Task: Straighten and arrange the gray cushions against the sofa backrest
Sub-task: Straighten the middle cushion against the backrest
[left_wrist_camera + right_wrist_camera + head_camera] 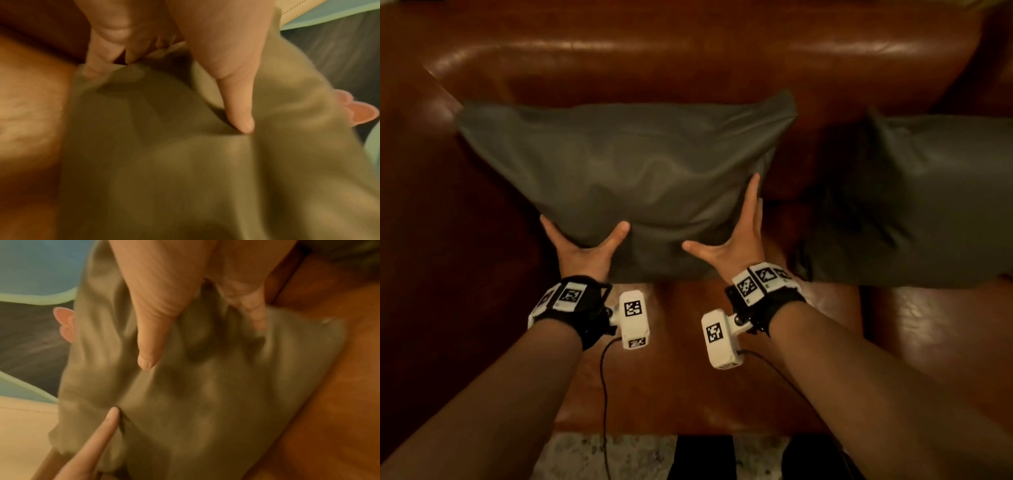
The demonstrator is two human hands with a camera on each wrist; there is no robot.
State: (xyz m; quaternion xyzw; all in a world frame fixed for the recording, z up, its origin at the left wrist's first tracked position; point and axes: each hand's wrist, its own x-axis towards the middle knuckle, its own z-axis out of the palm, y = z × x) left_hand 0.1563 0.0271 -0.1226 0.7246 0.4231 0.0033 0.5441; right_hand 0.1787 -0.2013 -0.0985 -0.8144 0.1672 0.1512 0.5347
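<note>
A gray cushion (619,164) leans on the brown leather sofa backrest (688,58), tilted, with its right top corner higher. My left hand (583,245) grips its lower left corner, the thumb on the front and the fingers behind. My right hand (736,236) holds the lower right edge, fingers running up the side and thumb spread across the front. Up close, the left thumb (240,105) dents the cushion fabric (164,162), and the right thumb (150,340) presses into the wrinkled cushion (205,402). A second gray cushion (914,205) leans against the backrest to the right.
The leather seat (681,377) stretches below the cushions, with the sofa's armrest (421,205) at the left. A pale patterned rug (606,455) and dark trouser legs show at the bottom edge. A narrow gap separates the two cushions.
</note>
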